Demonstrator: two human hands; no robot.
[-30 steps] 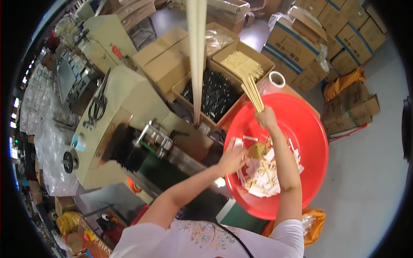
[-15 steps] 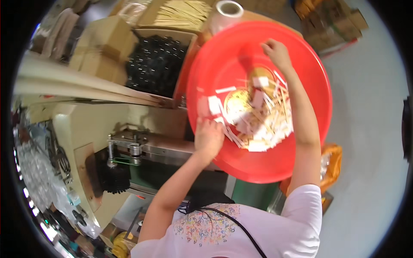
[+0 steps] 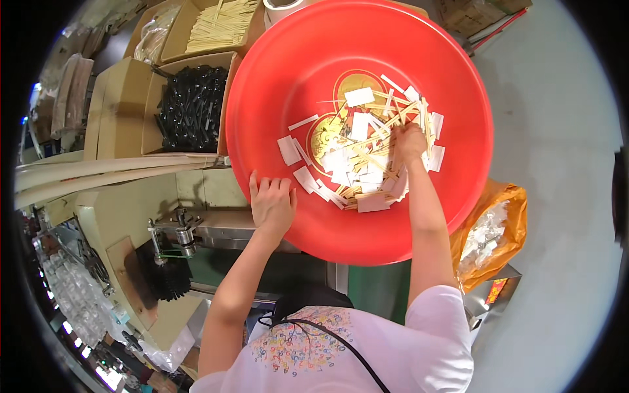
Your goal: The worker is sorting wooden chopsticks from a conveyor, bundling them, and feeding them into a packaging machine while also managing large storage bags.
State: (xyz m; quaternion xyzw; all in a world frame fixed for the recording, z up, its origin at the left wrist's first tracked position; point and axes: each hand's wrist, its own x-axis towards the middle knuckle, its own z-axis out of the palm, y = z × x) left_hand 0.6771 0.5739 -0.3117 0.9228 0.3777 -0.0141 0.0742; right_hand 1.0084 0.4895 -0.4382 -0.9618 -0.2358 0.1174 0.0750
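Observation:
A large red plastic basin [image 3: 357,243] stands before me, with gold round prints on its floor. Thin pale wooden sticks [image 3: 370,157] and white paper slips [image 3: 288,151] lie heaped together in it. My left hand [image 3: 273,204] rests open on the basin's near left side, fingers spread and holding nothing. Inside the basin, my right hand [image 3: 411,142] reaches down to the right part of the heap. Its fingers are drawn together among the sticks; what they grip is partly hidden.
Left of the basin, a cardboard box [image 3: 149,108] holds black wrapped pieces [image 3: 191,108]. Behind it, another box holds pale sticks [image 3: 223,25]. A machine with a black round brush [image 3: 171,272] stands at left. An orange bag [image 3: 514,216] with clear plastic sits at right.
My right hand has come down from above the basin's far side into the heap. My left hand has shifted onto the basin's side. The whole view has shifted, too.

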